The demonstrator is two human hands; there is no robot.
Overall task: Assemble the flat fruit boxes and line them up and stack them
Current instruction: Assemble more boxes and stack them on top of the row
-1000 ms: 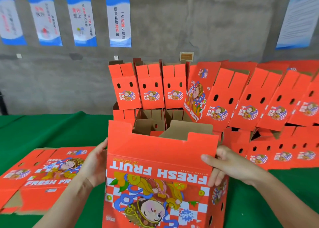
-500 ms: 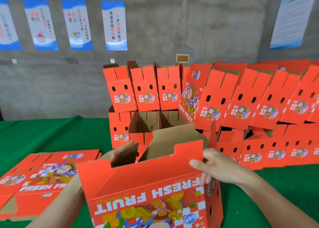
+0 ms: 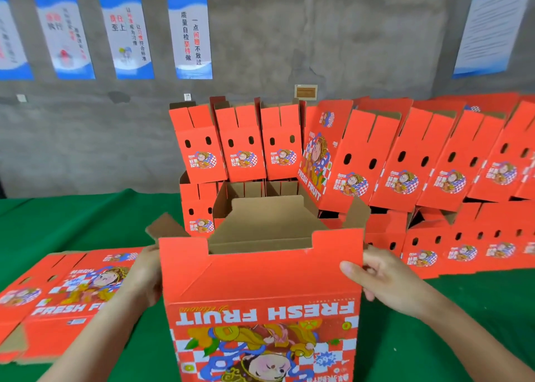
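An opened red fruit box [image 3: 260, 289] stands upside down in front of me, its "FRESH FRUIT" print inverted and its brown flaps [image 3: 266, 222] standing up. My left hand [image 3: 146, 277] holds the box's left side; its fingers are hidden behind the wall. My right hand [image 3: 382, 277] grips the box's upper right corner, thumb on the front face. Flat unfolded boxes [image 3: 58, 295] lie in a pile at my left. Assembled boxes [image 3: 240, 144] stand stacked in two tiers at the back.
A green cloth [image 3: 101, 222] covers the table. More assembled boxes [image 3: 434, 161] lean in a row to the right, over a lower row [image 3: 463, 245]. A grey concrete wall with posters [image 3: 188, 34] runs behind.
The box was tilted to the left half a second ago and now stands upright and square. My left hand came out from behind the flap to the box's left side.
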